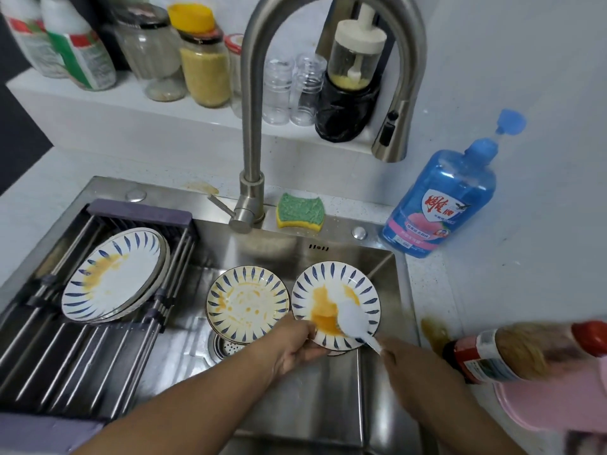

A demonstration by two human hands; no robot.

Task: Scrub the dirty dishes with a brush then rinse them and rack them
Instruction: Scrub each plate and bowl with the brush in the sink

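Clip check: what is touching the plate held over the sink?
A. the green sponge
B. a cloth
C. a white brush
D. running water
C: the right hand holds a white brush against the stained plate that the left hand grips; the sponge lies on the ledge by the faucet.

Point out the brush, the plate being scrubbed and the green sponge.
brush (348, 315), head view, on its white head.
plate being scrubbed (341, 278), head view, bare white inside near the far rim.
green sponge (300, 210), head view, its green top.
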